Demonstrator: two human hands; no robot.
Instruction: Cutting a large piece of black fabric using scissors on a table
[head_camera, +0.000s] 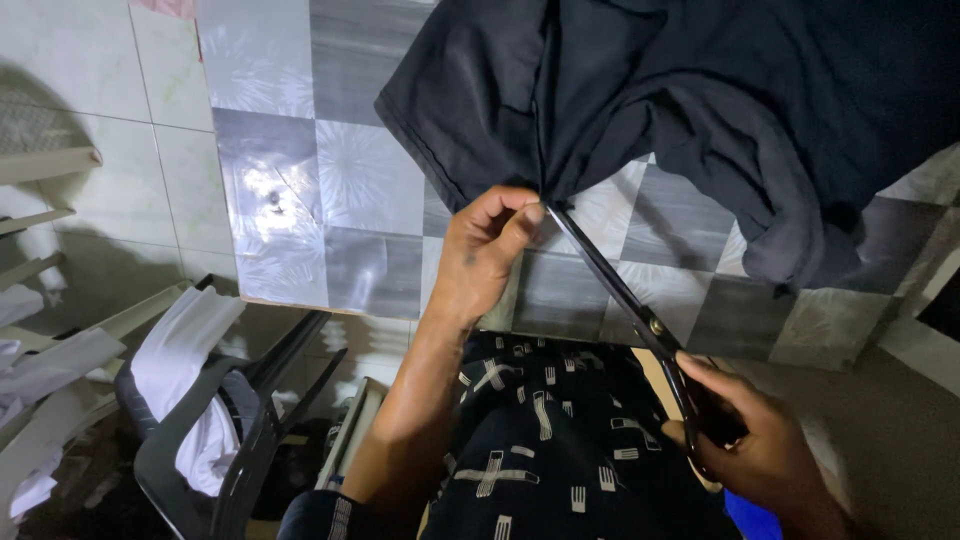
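Note:
A black fabric garment (700, 90) lies across the far part of a table covered in a grey and white checked sheet (340, 200). My left hand (485, 250) pinches the garment's lower edge at a seam. My right hand (750, 440) grips the handles of long black scissors (620, 290). The blades point up and left, with their tips meeting the fabric right beside my left fingers. My lap, in dark patterned cloth (560, 440), is below.
A dark plastic chair (215, 440) with white cloth (180, 350) draped on it stands at the lower left. White slatted furniture (40, 190) is at the far left. Pale wall tiles (100, 70) fill the upper left. A blue object (752, 522) shows beneath my right hand.

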